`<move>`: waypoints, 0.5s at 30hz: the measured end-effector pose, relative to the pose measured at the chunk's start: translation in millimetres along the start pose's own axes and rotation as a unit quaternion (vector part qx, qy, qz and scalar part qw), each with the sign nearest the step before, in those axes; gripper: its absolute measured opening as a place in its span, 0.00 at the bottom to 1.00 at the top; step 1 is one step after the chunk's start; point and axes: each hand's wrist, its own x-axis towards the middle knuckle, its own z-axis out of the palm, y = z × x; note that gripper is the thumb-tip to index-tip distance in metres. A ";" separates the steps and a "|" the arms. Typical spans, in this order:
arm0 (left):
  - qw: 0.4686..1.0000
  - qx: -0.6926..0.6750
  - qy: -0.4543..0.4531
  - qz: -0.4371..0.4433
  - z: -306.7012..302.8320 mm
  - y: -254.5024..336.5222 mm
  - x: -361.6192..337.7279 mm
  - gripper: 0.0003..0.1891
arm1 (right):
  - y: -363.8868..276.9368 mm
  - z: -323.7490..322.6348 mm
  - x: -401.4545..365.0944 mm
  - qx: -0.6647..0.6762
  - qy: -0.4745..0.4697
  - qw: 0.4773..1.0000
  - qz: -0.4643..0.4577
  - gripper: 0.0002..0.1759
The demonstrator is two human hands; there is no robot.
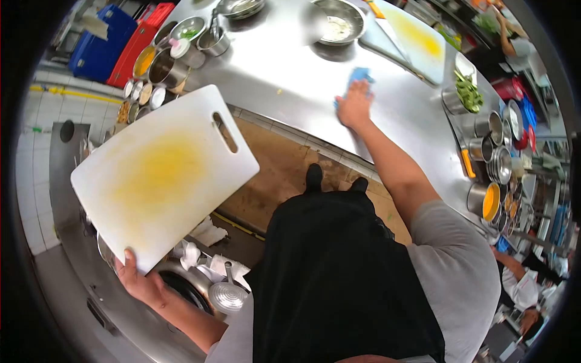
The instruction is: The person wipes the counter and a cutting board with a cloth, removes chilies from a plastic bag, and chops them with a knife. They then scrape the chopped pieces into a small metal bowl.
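My left hand [140,283] grips a white cutting board [181,109] by its lower corner, thumb on the near face. The board is tilted, has a slot handle at its far end and carries a yellow stain in the middle. My right hand [355,106] presses a blue cloth [361,75] against the steel table [284,66]. Beyond that hand stands a metal bowl [338,21] with pale bits inside. To its right lies a second yellow-stained cutting board [433,45], with an orange-handled knife [390,33] resting on it.
Metal pots and small cups [166,68] crowd the table's left end. Along the right edge are a pot of green vegetables [466,94], another orange-handled knife [466,162] and a pot of orange liquid [484,199]. A strainer [228,295] lies at lower left. Other people [520,287] stand at far right.
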 end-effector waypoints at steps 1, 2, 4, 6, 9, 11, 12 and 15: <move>1.000 -0.008 0.016 -0.015 -5.9 -7.7 -3.6 0.24 | -37.6 -1.7 17.8 0.023 -0.004 0.998 -0.051 0.49; 0.999 -0.005 0.029 -0.016 -9.8 -14.2 -9.4 0.24 | -78.0 -4.8 30.2 0.050 -0.020 0.994 -0.099 0.47; 0.999 0.007 0.032 -0.036 -8.8 -21.2 -22.5 0.24 | -152.5 85.1 42.1 0.151 0.043 0.956 -0.247 0.43; 0.998 -0.003 0.038 -0.041 -4.8 -17.3 -33.3 0.25 | -221.6 68.9 -16.9 0.050 -0.023 0.893 -0.446 0.42; 0.999 -0.005 0.039 -0.037 -6.2 -12.3 -32.9 0.24 | -266.3 47.9 -77.7 0.402 -0.226 0.746 -0.480 0.28; 0.998 0.009 0.044 -0.037 -12.1 -11.1 -24.7 0.25 | -252.8 6.9 -90.9 0.445 -0.139 0.781 -0.416 0.30; 0.999 0.007 0.023 -0.045 -6.2 -5.5 -19.4 0.25 | -233.9 5.1 -91.3 0.472 -0.046 0.786 -0.397 0.32; 0.995 0.034 -0.081 -0.054 31.9 -24.6 25.8 0.33 | -43.9 -21.4 -114.4 0.217 0.102 0.917 -0.319 0.34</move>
